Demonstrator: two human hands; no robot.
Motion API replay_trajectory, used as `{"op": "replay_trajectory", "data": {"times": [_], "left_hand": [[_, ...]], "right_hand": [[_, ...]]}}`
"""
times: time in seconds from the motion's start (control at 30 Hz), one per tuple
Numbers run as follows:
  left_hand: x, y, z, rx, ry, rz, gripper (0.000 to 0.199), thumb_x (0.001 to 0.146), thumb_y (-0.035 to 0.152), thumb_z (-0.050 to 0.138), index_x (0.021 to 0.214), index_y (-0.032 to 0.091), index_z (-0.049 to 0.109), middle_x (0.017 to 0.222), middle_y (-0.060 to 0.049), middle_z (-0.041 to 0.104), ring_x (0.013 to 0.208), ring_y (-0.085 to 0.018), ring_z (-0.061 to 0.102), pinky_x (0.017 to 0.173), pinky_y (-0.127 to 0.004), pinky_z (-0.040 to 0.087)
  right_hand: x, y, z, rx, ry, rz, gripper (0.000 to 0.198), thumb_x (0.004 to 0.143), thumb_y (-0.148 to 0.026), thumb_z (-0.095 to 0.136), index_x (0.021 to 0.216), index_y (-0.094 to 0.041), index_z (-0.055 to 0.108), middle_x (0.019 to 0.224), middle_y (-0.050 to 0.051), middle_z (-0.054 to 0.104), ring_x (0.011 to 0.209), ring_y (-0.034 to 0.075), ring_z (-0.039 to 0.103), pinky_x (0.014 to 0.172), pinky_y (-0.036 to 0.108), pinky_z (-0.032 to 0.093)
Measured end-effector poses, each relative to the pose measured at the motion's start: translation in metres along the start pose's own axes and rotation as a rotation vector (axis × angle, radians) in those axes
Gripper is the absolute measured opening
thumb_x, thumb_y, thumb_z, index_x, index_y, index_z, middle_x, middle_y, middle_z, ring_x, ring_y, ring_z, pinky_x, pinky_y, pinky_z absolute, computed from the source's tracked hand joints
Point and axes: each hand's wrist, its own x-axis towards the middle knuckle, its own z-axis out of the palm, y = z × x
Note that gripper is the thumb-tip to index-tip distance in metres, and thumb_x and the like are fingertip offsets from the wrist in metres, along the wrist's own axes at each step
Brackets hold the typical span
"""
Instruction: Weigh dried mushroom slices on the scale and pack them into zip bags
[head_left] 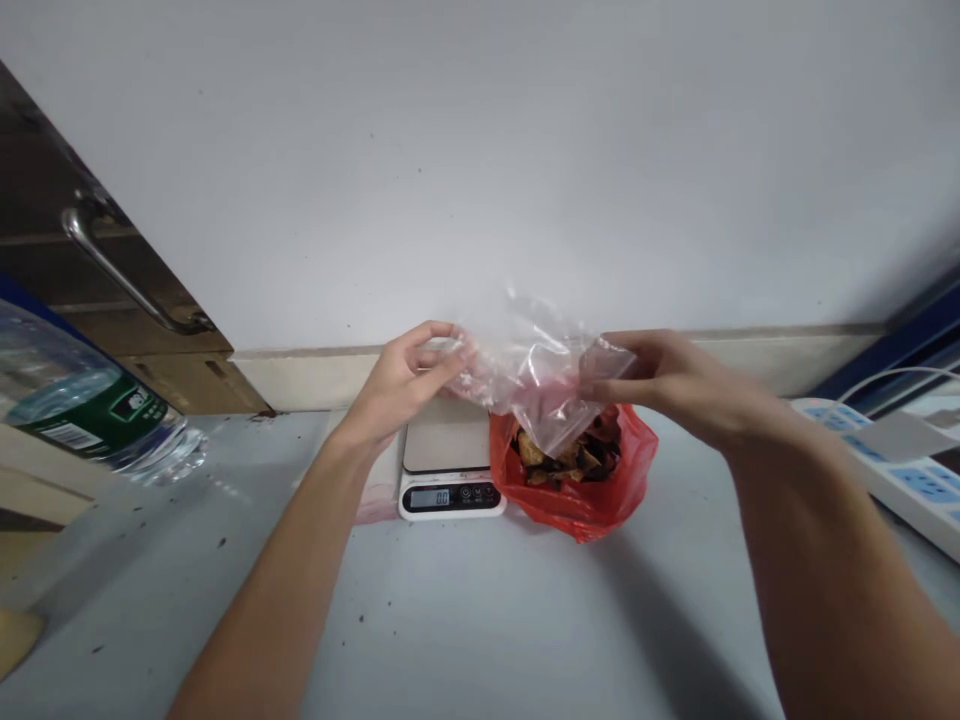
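- holding, between two bare hands: one clear plastic bag [540, 375], thin, crinkled and glossy, raised before the wall [525, 150]; it hangs partly over the red bag's mouth, contact between the two not certain.
- left hand [412, 375]: thumb and fingers pinched on the clear bag's left edge, above the back of the scale.
- right hand [667, 385]: thumb and fingers gripping the opposite edge, its palm turned inward.
- red plastic bag [577, 515], one: mouth open, standing on the pale grey tabletop [450, 630] just beside the scale, at its right.
- dried pieces [581, 460], a quantity: brown and dark, curled, inside the red bag; kind not clear.
- digital kitchen scale [451, 512], one: white body, flat weighing plate, black panel with buttons, display apparently reading 0.0.
- bottle [97, 410], one: clear plastic, green label, at far left, well apart from the hands.
- power strip [904, 465], one: white with blue socket faces, at far right.
- metal handle [135, 280], one: curved, on the dark panel, upper left.
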Motion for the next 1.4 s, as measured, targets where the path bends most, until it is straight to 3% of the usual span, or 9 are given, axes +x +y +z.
{"op": "replay_trajectory", "data": {"times": [0.2,0.33,0.5,0.7,0.87,1.03,1.17,1.3,1.4], "left_hand": [[0.001,-0.006,-0.016,0.179,-0.009,0.088,0.038,0.075,0.049,0.087,0.088,0.017,0.072,0.073,-0.002,0.074,0.069,-0.016,0.072,0.072,-0.030,0.060],[0.004,-0.012,-0.011,0.190,0.191,0.195,0.024,0.087,0.041,0.074,0.090,0.020,0.063,0.060,0.005,0.063,0.050,-0.011,0.062,0.053,-0.023,0.053],[0.002,-0.015,-0.014,0.458,0.334,0.294,0.010,0.098,0.028,0.057,0.090,0.023,0.056,0.046,0.012,0.039,0.034,-0.006,0.037,0.038,-0.018,0.027],[-0.003,-0.011,-0.034,0.418,0.224,0.364,0.011,0.098,0.031,0.055,0.090,0.024,0.055,0.043,0.013,0.040,0.033,-0.007,0.036,0.038,-0.018,0.031],[-0.009,-0.005,-0.060,0.400,0.124,0.162,0.021,0.101,0.040,0.053,0.089,0.023,0.056,0.049,0.007,0.055,0.039,-0.010,0.053,0.043,-0.018,0.043],[-0.023,0.004,-0.115,0.467,0.388,-0.094,0.021,0.093,0.042,0.067,0.094,0.021,0.062,0.066,0.001,0.069,0.058,-0.015,0.069,0.058,-0.022,0.054],[-0.042,-0.004,-0.156,0.512,0.279,-0.421,0.034,0.084,0.054,0.072,0.082,0.021,0.066,0.062,-0.003,0.070,0.054,-0.020,0.070,0.054,-0.027,0.054],[-0.053,-0.026,-0.176,0.462,0.062,-0.578,0.045,0.074,0.065,0.074,0.071,0.023,0.062,0.057,-0.004,0.069,0.053,-0.023,0.071,0.050,-0.027,0.051],[-0.052,-0.035,-0.180,0.554,0.001,-0.568,0.045,0.071,0.063,0.076,0.065,0.023,0.055,0.051,-0.002,0.065,0.048,-0.020,0.066,0.048,-0.025,0.048]], "right_hand": [[0.005,-0.001,0.019,0.030,-0.056,0.046,0.030,0.064,-0.046,0.081,0.077,-0.020,0.075,0.075,0.003,0.074,0.067,0.020,0.065,0.059,0.031,0.050],[0.009,0.002,0.031,0.113,-0.072,0.078,0.041,0.064,-0.047,0.085,0.093,-0.020,0.075,0.084,0.005,0.077,0.076,0.022,0.069,0.066,0.032,0.053],[0.009,-0.002,0.041,0.143,-0.073,0.057,0.042,0.060,-0.054,0.088,0.066,-0.020,0.064,0.061,-0.001,0.064,0.061,0.015,0.060,0.059,0.028,0.047],[0.008,-0.005,0.054,0.164,-0.092,0.044,0.038,0.064,-0.051,0.088,0.068,-0.020,0.066,0.065,-0.001,0.065,0.063,0.016,0.060,0.059,0.028,0.046],[0.015,-0.007,0.078,0.182,0.109,-0.057,0.043,0.081,-0.052,0.076,0.109,-0.020,0.078,0.080,0.005,0.077,0.071,0.019,0.068,0.065,0.031,0.054],[0.025,-0.023,0.122,-0.131,0.289,-0.330,0.035,0.095,-0.038,0.061,0.116,-0.018,0.080,0.108,0.011,0.082,0.085,0.025,0.075,0.078,0.038,0.059],[0.024,-0.038,0.178,-0.632,0.020,-0.595,0.037,0.102,-0.020,0.049,0.130,-0.024,0.074,0.125,0.011,0.078,0.103,0.027,0.072,0.081,0.038,0.059],[0.015,-0.034,0.227,-1.012,-0.349,-0.553,0.036,0.099,-0.006,0.046,0.120,-0.016,0.074,0.118,0.015,0.077,0.108,0.029,0.069,0.074,0.035,0.058],[0.010,-0.020,0.244,-1.050,-0.463,-0.506,0.031,0.101,-0.010,0.047,0.116,-0.015,0.073,0.114,0.014,0.076,0.108,0.029,0.068,0.079,0.036,0.059]]}}
